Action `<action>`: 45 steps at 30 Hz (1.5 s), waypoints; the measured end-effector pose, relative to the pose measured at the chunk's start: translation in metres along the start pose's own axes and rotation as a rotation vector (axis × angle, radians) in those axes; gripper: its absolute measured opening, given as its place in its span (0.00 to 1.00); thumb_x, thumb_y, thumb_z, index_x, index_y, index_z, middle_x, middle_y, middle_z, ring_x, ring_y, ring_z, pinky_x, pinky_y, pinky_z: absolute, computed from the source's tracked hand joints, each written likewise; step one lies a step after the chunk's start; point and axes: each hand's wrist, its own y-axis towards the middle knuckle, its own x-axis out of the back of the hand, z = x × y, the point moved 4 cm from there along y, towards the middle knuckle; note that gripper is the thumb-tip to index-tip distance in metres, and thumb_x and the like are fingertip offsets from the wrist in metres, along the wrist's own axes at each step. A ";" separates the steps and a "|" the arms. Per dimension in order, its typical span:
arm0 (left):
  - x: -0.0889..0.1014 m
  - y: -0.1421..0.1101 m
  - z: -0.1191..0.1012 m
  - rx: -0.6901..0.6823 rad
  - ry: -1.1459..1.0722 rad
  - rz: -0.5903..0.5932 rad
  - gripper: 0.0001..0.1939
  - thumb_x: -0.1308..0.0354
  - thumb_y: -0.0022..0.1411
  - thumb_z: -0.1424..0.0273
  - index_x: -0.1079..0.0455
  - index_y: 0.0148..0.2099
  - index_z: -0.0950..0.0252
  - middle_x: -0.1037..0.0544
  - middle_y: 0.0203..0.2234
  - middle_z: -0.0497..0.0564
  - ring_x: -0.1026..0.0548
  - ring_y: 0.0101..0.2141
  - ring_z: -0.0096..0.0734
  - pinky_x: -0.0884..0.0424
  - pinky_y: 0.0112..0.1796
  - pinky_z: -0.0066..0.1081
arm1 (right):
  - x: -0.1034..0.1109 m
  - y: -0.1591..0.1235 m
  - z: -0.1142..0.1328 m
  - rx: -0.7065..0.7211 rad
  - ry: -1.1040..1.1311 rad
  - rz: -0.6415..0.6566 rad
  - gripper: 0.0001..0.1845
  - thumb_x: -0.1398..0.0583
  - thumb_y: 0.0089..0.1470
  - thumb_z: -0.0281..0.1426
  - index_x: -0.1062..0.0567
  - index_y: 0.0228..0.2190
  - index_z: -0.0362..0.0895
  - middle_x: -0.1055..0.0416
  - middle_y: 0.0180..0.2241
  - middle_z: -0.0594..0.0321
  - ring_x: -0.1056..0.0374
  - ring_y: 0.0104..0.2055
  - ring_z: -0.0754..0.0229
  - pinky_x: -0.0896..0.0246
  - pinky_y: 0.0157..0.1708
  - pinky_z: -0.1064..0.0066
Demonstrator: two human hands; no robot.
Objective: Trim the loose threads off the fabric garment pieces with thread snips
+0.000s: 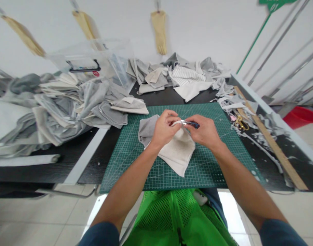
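Observation:
My left hand [165, 128] is closed in a pinch on the raised edge of a piece of cloth [178, 153], cream on one side with a grey part [147, 130] to the left. In my right hand [204, 130] are small thread snips [192, 123] with a dark handle and a shiny metal tip. The tip meets the cloth's edge right beside my left fingertips; the exact contact is too small to make out. The cloth's lower corner rests on the green cutting mat [128, 153].
Grey and cream cloth pieces [95, 102] are heaped at the left, with more [187, 77] at the back. A clear plastic box [115, 65] stands behind the left heap. On the right lie yellow-handled scissors [241, 123], fabric scraps and a wooden ruler [274, 147].

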 end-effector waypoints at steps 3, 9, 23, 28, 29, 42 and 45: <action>0.001 0.000 0.001 -0.026 0.016 0.010 0.19 0.31 0.55 0.71 0.34 0.47 0.61 0.17 0.33 0.49 0.20 0.33 0.31 0.27 0.35 0.30 | 0.000 0.000 0.001 0.012 -0.007 -0.005 0.05 0.35 0.58 0.32 0.19 0.38 0.47 0.19 0.36 0.60 0.24 0.37 0.55 0.31 0.40 0.64; 0.000 0.001 0.002 -0.032 0.013 0.004 0.19 0.32 0.55 0.72 0.35 0.46 0.61 0.17 0.33 0.49 0.20 0.33 0.31 0.27 0.36 0.31 | -0.002 -0.001 0.002 0.006 -0.004 -0.016 0.05 0.35 0.59 0.32 0.20 0.38 0.47 0.19 0.36 0.60 0.25 0.37 0.56 0.32 0.40 0.65; -0.002 0.000 0.003 0.002 0.011 -0.010 0.18 0.34 0.53 0.76 0.34 0.46 0.61 0.18 0.32 0.48 0.20 0.31 0.29 0.28 0.34 0.29 | -0.004 -0.001 0.005 0.011 -0.007 -0.014 0.06 0.35 0.59 0.32 0.21 0.40 0.46 0.20 0.37 0.59 0.25 0.38 0.55 0.32 0.41 0.64; -0.003 -0.001 0.000 0.002 0.012 -0.013 0.18 0.34 0.53 0.75 0.34 0.45 0.61 0.17 0.31 0.48 0.21 0.30 0.29 0.28 0.34 0.29 | -0.004 -0.002 0.004 0.014 -0.013 -0.028 0.04 0.35 0.59 0.31 0.21 0.38 0.46 0.20 0.37 0.59 0.25 0.38 0.55 0.32 0.40 0.64; -0.003 -0.001 0.000 0.005 0.009 -0.014 0.18 0.34 0.53 0.75 0.35 0.45 0.61 0.18 0.31 0.48 0.20 0.31 0.29 0.28 0.34 0.29 | -0.004 -0.002 0.004 0.015 -0.015 -0.026 0.04 0.36 0.59 0.31 0.22 0.38 0.46 0.20 0.37 0.59 0.25 0.38 0.55 0.32 0.40 0.64; -0.002 0.000 0.002 -0.005 0.017 0.002 0.19 0.33 0.55 0.72 0.36 0.46 0.61 0.17 0.32 0.49 0.20 0.32 0.31 0.27 0.35 0.31 | -0.004 -0.002 0.005 -0.013 -0.017 -0.001 0.03 0.38 0.61 0.31 0.22 0.36 0.47 0.20 0.36 0.59 0.26 0.39 0.55 0.33 0.42 0.63; -0.002 0.000 0.001 0.008 0.019 -0.005 0.19 0.33 0.54 0.72 0.36 0.46 0.60 0.17 0.32 0.48 0.19 0.33 0.31 0.26 0.36 0.32 | -0.003 -0.001 0.006 -0.044 0.018 -0.006 0.03 0.38 0.61 0.31 0.22 0.36 0.47 0.21 0.35 0.59 0.26 0.39 0.55 0.33 0.42 0.63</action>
